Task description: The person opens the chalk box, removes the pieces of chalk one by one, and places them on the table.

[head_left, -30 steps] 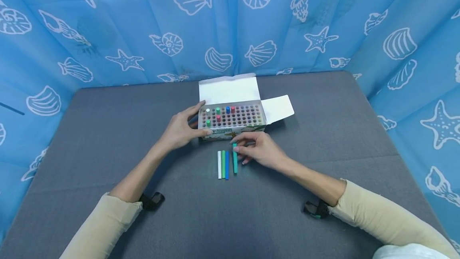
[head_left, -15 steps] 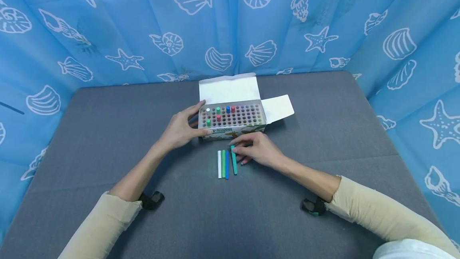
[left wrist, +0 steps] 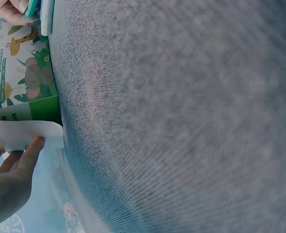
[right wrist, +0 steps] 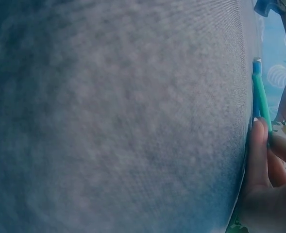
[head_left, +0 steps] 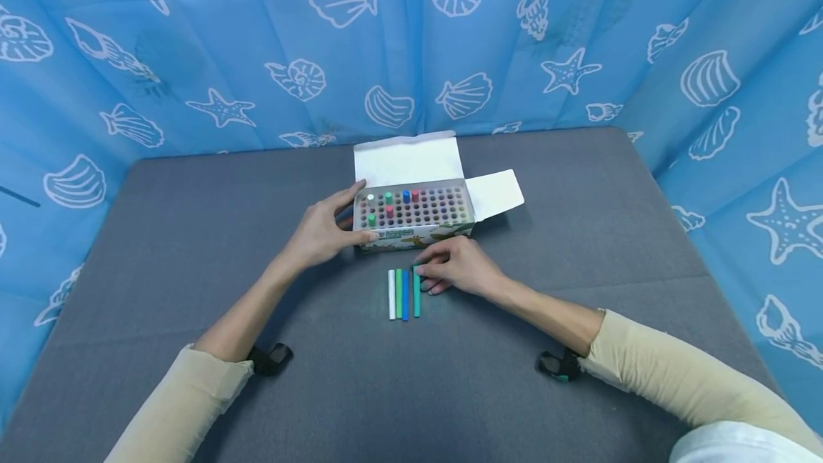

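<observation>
A white cardboard chalk box [head_left: 429, 236] with animal pictures stands lengthwise, lid up. My left hand [head_left: 321, 233] holds its left end, thumb on the front and fingers round the side; in the left wrist view fingertips touch a white end flap [left wrist: 24, 133]. Several sticks, white, green, blue and red, poke out of the holed insert [head_left: 440, 214]. In front of the box my right hand [head_left: 468, 265] pinches a teal chalk stick [head_left: 416, 300] near its far end. Just left of it lie a white chalk [head_left: 391, 297], a green chalk [head_left: 398, 299] and a blue chalk [head_left: 406, 300], side by side.
The raised lid [head_left: 408, 161] leans back behind the box and a side flap [head_left: 495, 193] sticks out to the right. Grey cloth [head_left: 257, 184] covers the table. A blue shell-patterned curtain [head_left: 411, 41] hangs along the back and sides.
My right hand has brought the teal chalk slightly left and toward me, nearer the row, and it now lies about parallel to the others. My left hand has stayed on the box.
</observation>
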The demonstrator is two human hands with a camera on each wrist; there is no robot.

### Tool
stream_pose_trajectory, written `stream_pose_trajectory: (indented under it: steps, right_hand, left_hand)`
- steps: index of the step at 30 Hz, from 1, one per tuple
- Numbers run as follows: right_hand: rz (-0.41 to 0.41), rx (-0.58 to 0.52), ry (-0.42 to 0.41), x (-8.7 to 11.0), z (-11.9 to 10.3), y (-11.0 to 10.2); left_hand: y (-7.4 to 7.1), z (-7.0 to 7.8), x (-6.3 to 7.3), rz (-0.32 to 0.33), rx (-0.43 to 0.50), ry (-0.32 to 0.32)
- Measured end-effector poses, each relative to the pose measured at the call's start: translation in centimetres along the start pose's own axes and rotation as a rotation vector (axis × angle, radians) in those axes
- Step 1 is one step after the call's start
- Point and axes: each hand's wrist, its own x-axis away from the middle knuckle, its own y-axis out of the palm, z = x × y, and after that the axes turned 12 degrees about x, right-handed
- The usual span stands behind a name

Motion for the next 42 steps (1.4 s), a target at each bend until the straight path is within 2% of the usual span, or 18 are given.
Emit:
stream_pose_trajectory:
  steps: [9,17,26,31,42]
  right_hand:
    - [-0.011,-0.008,0.043,-0.1,0.2,0.0]
    - [-0.029,0.007,0.019,-0.1,0.1,-0.1]
    - [-0.056,0.062,-0.171,0.4,-0.9,-0.6]
    - [-0.028,0.112,-0.287,0.9,-2.1,-1.5]
    - [0.057,0.186,-0.403,0.6,-3.5,-3.5]
  left_hand:
    - [0.1,0.0,0.0,0.002,0.015,-0.006]
    - [0.0,-0.1,0.0,-0.002,0.012,-0.007]
    - [-0.1,0.0,0.1,0.001,0.005,-0.009]
    - [0.0,0.0,0.1,0.000,0.018,-0.005]
    - [0.0,0.0,-0.1,-0.002,0.027,-0.010]
